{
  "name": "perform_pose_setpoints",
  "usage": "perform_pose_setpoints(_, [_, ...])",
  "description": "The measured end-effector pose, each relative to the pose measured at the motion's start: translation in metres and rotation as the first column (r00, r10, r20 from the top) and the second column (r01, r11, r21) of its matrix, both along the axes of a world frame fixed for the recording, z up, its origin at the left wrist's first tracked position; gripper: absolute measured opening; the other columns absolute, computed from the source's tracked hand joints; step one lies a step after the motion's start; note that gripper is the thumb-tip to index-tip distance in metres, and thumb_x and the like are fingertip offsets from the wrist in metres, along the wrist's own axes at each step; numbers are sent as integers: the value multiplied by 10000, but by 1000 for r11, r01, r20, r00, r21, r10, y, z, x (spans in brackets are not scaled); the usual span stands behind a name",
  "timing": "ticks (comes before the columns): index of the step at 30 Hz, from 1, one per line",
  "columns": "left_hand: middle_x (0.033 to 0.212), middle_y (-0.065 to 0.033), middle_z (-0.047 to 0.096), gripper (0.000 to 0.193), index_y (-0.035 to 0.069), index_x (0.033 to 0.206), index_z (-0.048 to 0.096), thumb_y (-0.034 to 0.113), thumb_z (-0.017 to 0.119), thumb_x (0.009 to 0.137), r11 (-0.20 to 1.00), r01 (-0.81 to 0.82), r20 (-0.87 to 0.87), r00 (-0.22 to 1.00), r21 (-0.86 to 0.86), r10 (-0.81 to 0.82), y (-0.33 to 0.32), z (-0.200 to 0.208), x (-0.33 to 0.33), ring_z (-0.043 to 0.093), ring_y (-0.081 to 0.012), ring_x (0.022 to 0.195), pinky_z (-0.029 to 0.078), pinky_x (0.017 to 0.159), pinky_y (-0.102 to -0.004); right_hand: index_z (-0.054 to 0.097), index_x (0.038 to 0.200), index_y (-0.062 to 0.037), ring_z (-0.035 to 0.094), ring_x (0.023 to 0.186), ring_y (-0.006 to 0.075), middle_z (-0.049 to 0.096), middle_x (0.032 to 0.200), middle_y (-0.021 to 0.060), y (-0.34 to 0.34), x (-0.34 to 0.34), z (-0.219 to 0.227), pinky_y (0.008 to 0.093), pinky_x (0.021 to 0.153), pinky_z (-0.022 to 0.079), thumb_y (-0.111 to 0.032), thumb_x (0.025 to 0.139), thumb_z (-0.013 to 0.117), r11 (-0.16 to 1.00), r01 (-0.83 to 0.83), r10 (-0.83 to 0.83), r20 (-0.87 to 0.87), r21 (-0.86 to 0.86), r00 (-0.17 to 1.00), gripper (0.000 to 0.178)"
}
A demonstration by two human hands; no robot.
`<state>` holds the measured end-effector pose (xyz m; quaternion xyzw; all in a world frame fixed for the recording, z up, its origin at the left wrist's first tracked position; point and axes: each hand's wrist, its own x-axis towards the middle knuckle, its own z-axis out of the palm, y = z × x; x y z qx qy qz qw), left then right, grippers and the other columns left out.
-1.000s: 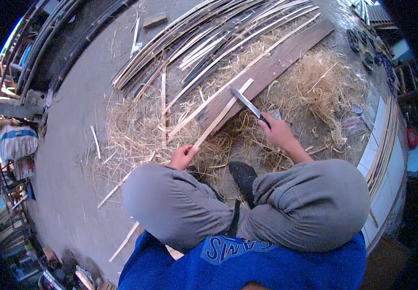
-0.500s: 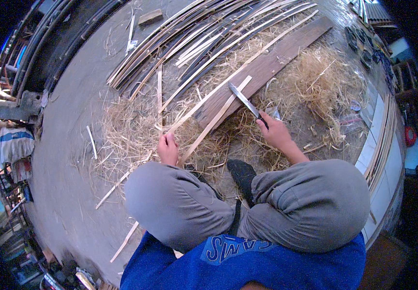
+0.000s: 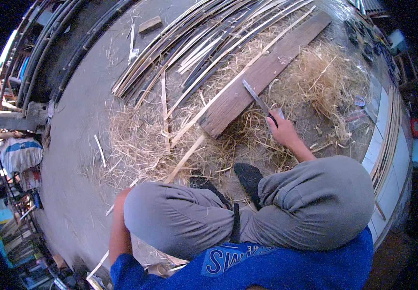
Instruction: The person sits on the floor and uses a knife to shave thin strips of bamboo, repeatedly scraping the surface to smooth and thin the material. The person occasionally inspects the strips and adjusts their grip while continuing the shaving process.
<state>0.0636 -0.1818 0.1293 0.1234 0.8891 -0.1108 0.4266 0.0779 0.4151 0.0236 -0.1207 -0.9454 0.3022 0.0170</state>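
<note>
My right hand point(image 3: 285, 134) is closed around the dark handle of a knife point(image 3: 257, 96). The blade slants up and left over a brown wooden plank point(image 3: 267, 72), its tip above the plank's surface. A pale thin strip of wood or bamboo point(image 3: 186, 158) runs from the plank's near end down behind my left knee. Beside that knee my bent left arm point(image 3: 120, 217) shows, but the hand is hidden by the leg. Another long pale strip point(image 3: 247, 67) lies along the plank's left edge.
Curly shavings point(image 3: 141, 140) cover the floor around the plank, with a thick heap point(image 3: 320, 77) on its right. Many dark and pale strips point(image 3: 185, 43) lie fanned out beyond. A small wood block point(image 3: 150, 24) sits at the far left. More strips point(image 3: 388, 140) rest on white tiles at right.
My left hand has drawn back out of sight behind the knee. The pale strip has slid toward me from under the knife. My right hand and knife have shifted slightly right.
</note>
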Motion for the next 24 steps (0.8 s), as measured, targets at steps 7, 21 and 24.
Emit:
perform_pose_setpoints(7, [1093,-198,628,391,84,1160,595,340,590,864,899,282,-332,928,334,-167,160,35,-205,593,-366,1033,473,888,-439,514,1252,-39,630,964,353,617,1129,198,-59,6,-32,409,845,491,-397,958,467,872,139,-115,79,-469,990,465])
perform_pose_setpoints(21, [912,-203,680,269,26,893,695,224,584,748,693,4,-106,989,721,105,447,-162,-292,664,-303,844,505,788,-394,476,1281,-87,516,544,102,545,732,32,-69,46,-20,268,507,448,-382,982,447,572,362,-234,277,-736,932,420])
perform_pose_setpoints(24, [837,-204,669,311,8,881,630,295,513,853,653,-4,-251,921,758,297,394,-148,-335,650,-361,806,493,727,-429,478,1271,-86,493,557,90,522,731,15,-81,38,-33,253,514,438,-333,991,449,585,273,-176,208,-764,962,374])
